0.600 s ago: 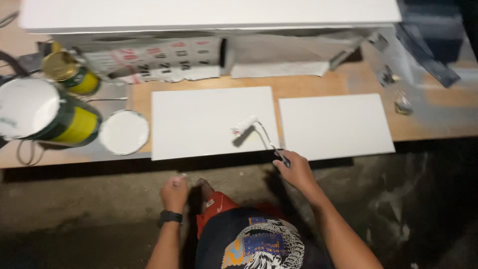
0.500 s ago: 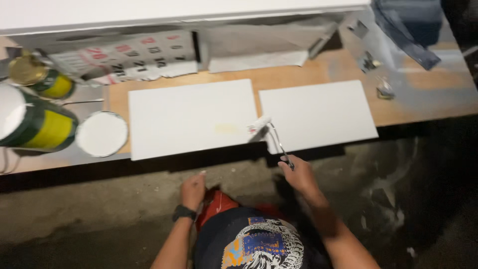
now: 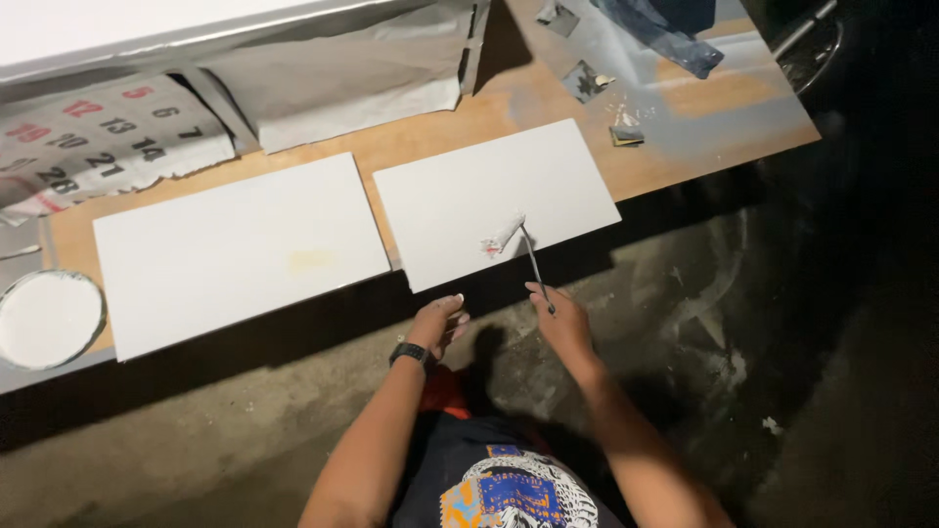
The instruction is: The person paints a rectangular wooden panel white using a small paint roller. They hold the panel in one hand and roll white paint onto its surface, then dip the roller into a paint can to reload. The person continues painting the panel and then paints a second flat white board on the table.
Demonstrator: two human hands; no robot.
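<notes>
Wooden surface (image 3: 509, 108) runs across the upper half of the view, its near edge over dark concrete floor (image 3: 196, 430).

Two white rectangular boards lie flat on it, side by side, long axes running left to right and tilted slightly up toward the right. Left board (image 3: 235, 249) carries a faint yellowish patch near its right end. Right board (image 3: 494, 200) sits just beside it, a narrow strip of wood between them.

Grey paper sheet (image 3: 362, 73) lies behind the boards, crumpled at its edges. Calendar page (image 3: 98, 137) lies at far left behind the left board: pale sheet, curled, with rows of red and black numerals. Round tin of white paint (image 3: 47, 318) at the far left edge, open, just beside the left board's near corner.

Mini paint roller (image 3: 518, 249): white sleeve rests on the near part of the right board, thin dark handle shaft slanting back and down to the right hand. Long axis points from the hand up and away, leaning slightly left.

Right hand (image 3: 559, 318) holds the handle end, fingers pinching it. Left hand (image 3: 437, 321), black watch at the wrist, hangs off the near edge of the surface, fingers loosely curled, holding nothing.

Against half a second back: the roller was at the gap between the boards; it is now well onto the right board. The paint cans at far left have dropped out of view.
</notes>
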